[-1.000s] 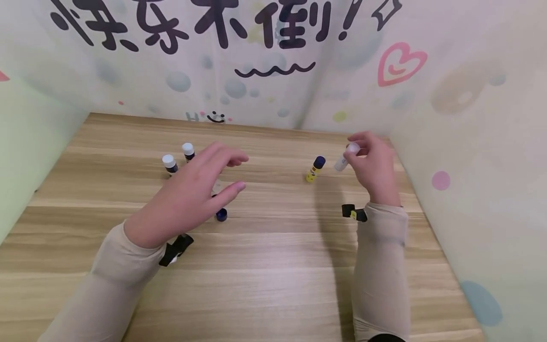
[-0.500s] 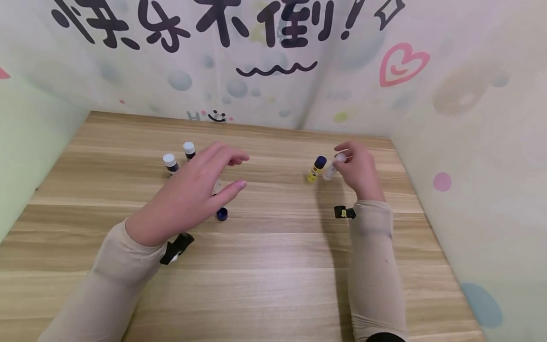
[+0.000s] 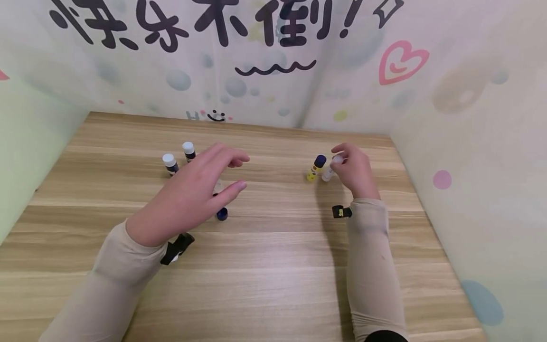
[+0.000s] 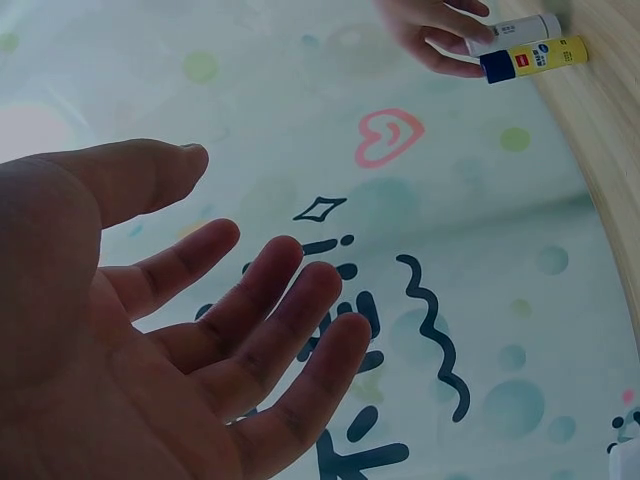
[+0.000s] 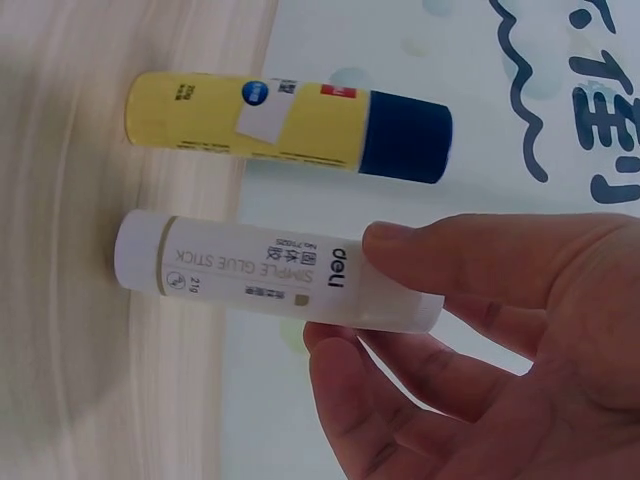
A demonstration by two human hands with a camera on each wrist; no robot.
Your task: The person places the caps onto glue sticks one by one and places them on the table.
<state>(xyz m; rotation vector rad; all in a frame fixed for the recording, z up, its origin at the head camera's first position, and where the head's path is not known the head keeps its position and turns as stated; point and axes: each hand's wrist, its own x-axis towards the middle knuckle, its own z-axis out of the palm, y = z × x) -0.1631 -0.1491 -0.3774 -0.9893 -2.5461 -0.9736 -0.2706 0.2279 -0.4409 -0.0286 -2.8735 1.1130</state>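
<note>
My right hand point(image 3: 352, 173) holds a white glue stick point(image 5: 250, 268) near its upper end, thumb on one side and fingers on the other. The stick is upright, its base at the tabletop. Close beside it, on its left in the head view, stands a yellow glue stick point(image 3: 315, 169) with a dark blue cap. My left hand point(image 3: 194, 190) is held over the left part of the table, thumb and fingers apart, with nothing in its grasp. Behind it stand two dark containers with white caps point(image 3: 169, 160). A dark blue round-ended item point(image 3: 221, 213) shows below its thumb, partly hidden.
The wood-grain table point(image 3: 265, 275) meets a patterned back wall point(image 3: 265, 95) with large black characters. Another wall point(image 3: 478, 142) closes off the right side. A whitish item point(image 3: 217, 185) is mostly hidden behind the left hand.
The right hand has moved left and down with the white glue stick, bringing it beside the yellow one. The left hand stays where it was.
</note>
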